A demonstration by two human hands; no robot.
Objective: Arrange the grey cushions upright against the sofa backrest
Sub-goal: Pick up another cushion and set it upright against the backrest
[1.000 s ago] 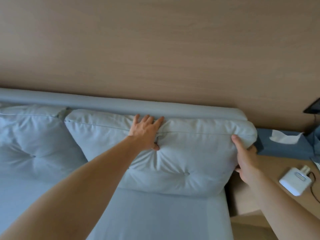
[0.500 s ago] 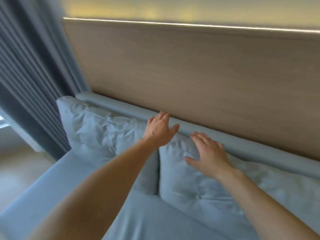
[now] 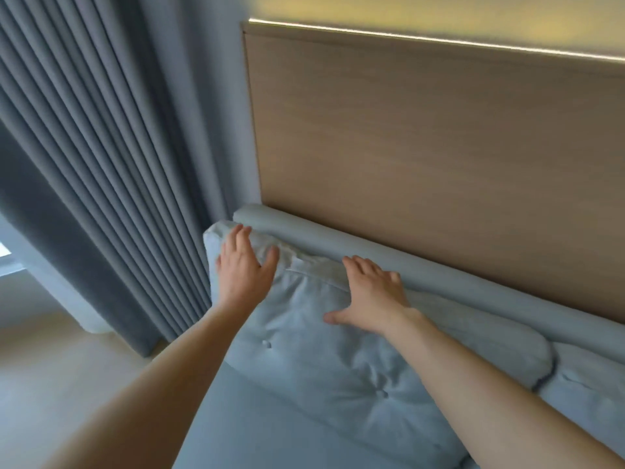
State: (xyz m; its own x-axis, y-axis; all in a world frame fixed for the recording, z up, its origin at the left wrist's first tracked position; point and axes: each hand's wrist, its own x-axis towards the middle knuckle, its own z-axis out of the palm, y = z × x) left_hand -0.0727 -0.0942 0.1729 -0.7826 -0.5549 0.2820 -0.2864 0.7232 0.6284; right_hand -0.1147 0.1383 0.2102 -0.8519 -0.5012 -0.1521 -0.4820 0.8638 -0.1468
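- Grey sofa (image 3: pixel 257 431) carries the backrest (image 3: pixel 338 247); the view has swung from its right end to the curtain (image 3: pixel 101 184) end.
- Left cushion (image 3: pixel 338 360) leans upright on the backrest, second cushion (image 3: pixel 588 384) beside it.
- Left hand (image 3: pixel 241 270) and right hand (image 3: pixel 370 297), both newly arrived, lie spread flat on its top edge, so probably only patting remains.

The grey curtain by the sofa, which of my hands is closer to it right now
Left. The left hand lies on the upper corner of the grey cushion at the sofa's end beside the curtain. The right hand lies further along the same cushion's top edge, away from the curtain.
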